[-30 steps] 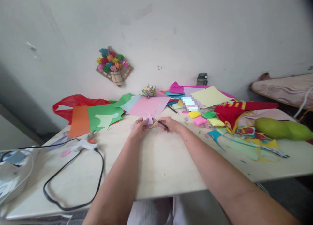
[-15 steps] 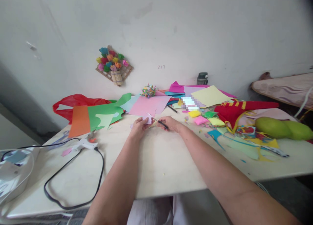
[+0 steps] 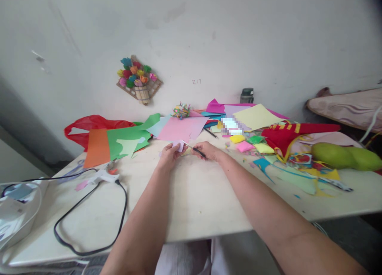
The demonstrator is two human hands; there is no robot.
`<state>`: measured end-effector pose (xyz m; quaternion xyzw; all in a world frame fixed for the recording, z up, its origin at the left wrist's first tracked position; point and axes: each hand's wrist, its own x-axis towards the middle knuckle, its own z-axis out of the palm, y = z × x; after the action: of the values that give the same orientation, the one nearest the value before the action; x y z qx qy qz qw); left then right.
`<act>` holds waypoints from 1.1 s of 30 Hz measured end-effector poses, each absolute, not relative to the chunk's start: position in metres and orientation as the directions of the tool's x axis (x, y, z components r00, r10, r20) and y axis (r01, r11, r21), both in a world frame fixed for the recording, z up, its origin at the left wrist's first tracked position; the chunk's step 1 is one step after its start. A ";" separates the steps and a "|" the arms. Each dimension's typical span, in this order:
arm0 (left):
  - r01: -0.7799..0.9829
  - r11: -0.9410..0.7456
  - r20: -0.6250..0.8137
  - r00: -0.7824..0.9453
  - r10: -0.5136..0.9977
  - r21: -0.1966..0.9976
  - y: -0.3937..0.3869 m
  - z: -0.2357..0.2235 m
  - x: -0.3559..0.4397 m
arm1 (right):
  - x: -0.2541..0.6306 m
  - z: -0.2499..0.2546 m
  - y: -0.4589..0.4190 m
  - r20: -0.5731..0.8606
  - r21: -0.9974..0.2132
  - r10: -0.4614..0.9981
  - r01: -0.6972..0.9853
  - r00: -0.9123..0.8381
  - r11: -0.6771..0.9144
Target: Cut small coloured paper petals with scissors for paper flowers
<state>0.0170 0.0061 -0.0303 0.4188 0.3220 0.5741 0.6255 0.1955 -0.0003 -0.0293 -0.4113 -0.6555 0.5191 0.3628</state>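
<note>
My left hand (image 3: 170, 155) pinches a small piece of pale lilac paper (image 3: 178, 146) near the middle of the table. Black-handled scissors (image 3: 199, 152) are gripped in my right hand (image 3: 208, 151), with their silver blades pointing left toward the paper. Whether the blades touch its edge is too small to make out. Just beyond both hands lies a pink sheet of paper (image 3: 182, 128). Some small pale scraps are on the tabletop between my hands.
To the left, a white glue gun (image 3: 106, 177) lies with its black cable looped. Green paper (image 3: 127, 135) and orange paper (image 3: 97, 147) lie behind it. On the right are paper scraps (image 3: 298, 179), a red cloth (image 3: 277, 137) and green fruit (image 3: 334, 155). A dark bottle (image 3: 247, 96) stands at the back.
The lilac paper in my left hand has tilted and shifted slightly left. The scissor blades have moved slightly relative to it. My arms are almost unmoved.
</note>
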 end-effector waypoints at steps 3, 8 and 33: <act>-0.451 -0.005 0.065 0.118 0.991 0.893 0.006 -0.030 0.017 | 0.196 -0.028 -0.001 0.050 -0.977 0.917 0.172 -0.397 0.128; -0.443 -0.010 0.068 0.114 0.991 0.896 0.007 -0.032 0.016 | 0.195 -0.027 -0.003 0.034 -0.980 0.919 0.167 -0.393 0.107; -0.339 -0.083 0.132 0.125 0.983 0.937 0.011 -0.035 0.012 | 0.195 -0.020 -0.010 -0.006 -0.969 0.927 0.229 -0.375 0.087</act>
<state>0.0125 0.0107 -0.0353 0.4703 0.3427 0.5659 0.5841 0.1946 -0.0095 -0.0196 -0.4426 -0.6532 0.5106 0.3415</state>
